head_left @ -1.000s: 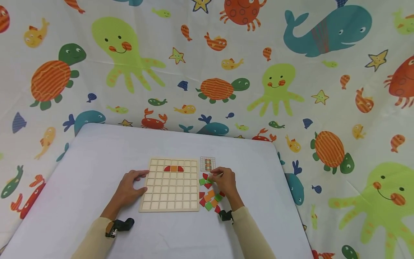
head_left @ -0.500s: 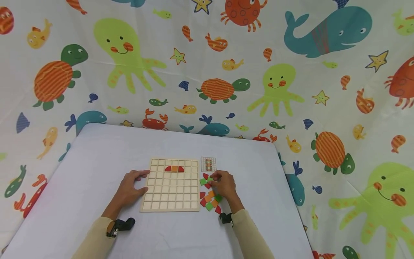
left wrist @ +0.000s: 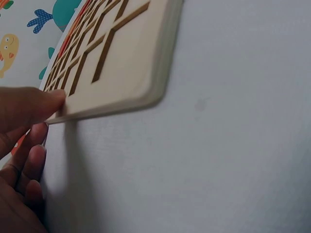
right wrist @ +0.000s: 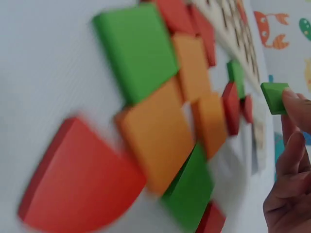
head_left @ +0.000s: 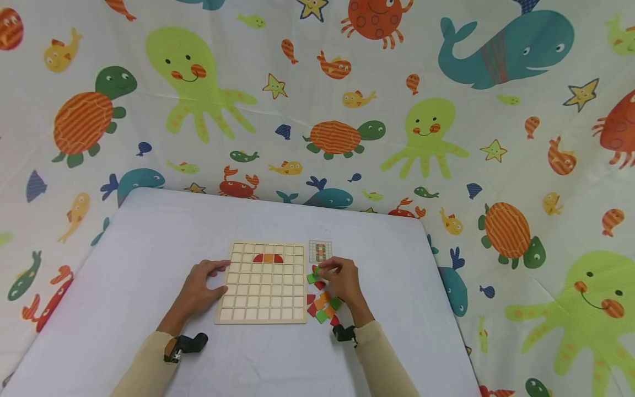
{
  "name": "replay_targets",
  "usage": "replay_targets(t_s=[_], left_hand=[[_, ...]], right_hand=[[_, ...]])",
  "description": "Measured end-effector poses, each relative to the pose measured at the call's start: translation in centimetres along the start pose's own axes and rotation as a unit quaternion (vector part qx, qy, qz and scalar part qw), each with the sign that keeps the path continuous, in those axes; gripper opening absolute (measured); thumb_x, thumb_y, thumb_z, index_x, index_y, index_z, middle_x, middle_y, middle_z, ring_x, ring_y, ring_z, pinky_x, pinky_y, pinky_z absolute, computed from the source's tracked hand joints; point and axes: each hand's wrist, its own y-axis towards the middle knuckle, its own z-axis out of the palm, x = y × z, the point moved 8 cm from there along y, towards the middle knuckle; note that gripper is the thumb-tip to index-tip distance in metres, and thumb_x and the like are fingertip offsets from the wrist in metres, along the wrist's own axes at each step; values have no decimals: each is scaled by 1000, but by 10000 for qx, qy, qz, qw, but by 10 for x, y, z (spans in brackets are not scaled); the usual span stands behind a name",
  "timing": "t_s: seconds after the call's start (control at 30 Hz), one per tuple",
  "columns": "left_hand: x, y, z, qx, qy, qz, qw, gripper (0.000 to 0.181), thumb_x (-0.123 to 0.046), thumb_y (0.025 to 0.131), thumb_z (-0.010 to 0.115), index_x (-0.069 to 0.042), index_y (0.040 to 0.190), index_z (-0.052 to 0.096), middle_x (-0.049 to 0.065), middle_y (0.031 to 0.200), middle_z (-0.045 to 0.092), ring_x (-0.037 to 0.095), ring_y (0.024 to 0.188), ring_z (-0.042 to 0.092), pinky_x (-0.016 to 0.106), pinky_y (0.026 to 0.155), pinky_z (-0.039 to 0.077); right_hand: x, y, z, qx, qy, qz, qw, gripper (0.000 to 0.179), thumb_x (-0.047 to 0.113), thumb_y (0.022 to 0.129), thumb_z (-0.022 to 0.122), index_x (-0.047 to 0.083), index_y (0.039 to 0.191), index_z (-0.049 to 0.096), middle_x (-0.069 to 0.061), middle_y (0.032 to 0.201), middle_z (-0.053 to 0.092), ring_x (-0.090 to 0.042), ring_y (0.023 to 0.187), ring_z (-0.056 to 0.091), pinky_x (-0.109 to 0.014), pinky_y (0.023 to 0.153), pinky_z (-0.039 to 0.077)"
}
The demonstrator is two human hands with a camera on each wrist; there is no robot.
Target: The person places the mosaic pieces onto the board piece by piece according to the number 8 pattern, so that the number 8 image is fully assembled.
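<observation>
A wooden grid board [head_left: 261, 320] lies on the table; one row near its far side holds an orange square tile [head_left: 268, 258] between two red curved-edge tiles. My left hand [head_left: 198, 288] rests at the board's left side, its thumb [left wrist: 53, 102] touching the edge and its other fingers lower, partly hidden. Between thumb and forefinger, my right hand [head_left: 343, 278] pinches a green square tile [right wrist: 275, 97], raised off the table. Below and beside that hand lie loose tiles: green squares [right wrist: 138, 53], orange squares [right wrist: 158, 133] and red curved-edge pieces [right wrist: 82, 182].
Behind the loose tiles, a small printed grid card [head_left: 312, 253] shows a coloured pattern. White cloth covers the table [head_left: 268, 358]. A sea-animal curtain [head_left: 307, 66] hangs beyond the table's far edge. A black camera sits on each wrist.
My right hand has picked up the green tile from among the loose pieces and raised it slightly, turning it. My left hand stays at the board's edge.
</observation>
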Motion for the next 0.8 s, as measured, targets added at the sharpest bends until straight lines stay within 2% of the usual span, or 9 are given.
replay_targets(t_s=[0.33, 0.5, 0.6, 0.8], left_hand=[[-1, 0, 0, -51, 27, 78, 10000, 64, -5, 86, 78, -6, 147, 60, 16, 130, 64, 29, 113, 49, 48, 97, 39], [0, 0, -1, -65, 9, 87, 9999, 64, -4, 86, 78, -6, 147, 60, 16, 130, 64, 28, 113, 49, 48, 98, 39], [0, 0, 0, -47, 18, 64, 10000, 64, -5, 86, 78, -6, 147, 60, 16, 130, 64, 28, 113, 49, 48, 97, 39], [1, 0, 0, -12, 35, -17, 10000, 64, -6, 86, 79, -7, 147, 60, 16, 130, 64, 28, 113, 49, 48, 96, 39]], right_hand=[[35, 8, 34, 345, 354, -520, 9974, 5, 19, 92, 83, 20, 97, 84, -3, 94, 78, -14, 67, 57, -25, 61, 49], [49, 11, 56, 425, 489, -557, 9963, 5, 17, 91, 84, 18, 96, 85, -4, 93, 79, -12, 65, 57, -25, 59, 48], [56, 12, 72, 460, 650, -536, 9954, 5, 17, 90, 85, 16, 95, 85, -2, 96, 78, -11, 70, 61, -26, 61, 50], [69, 13, 100, 547, 510, -547, 9957, 6, 18, 88, 87, 19, 94, 86, 5, 97, 79, -7, 74, 64, -25, 61, 51]])
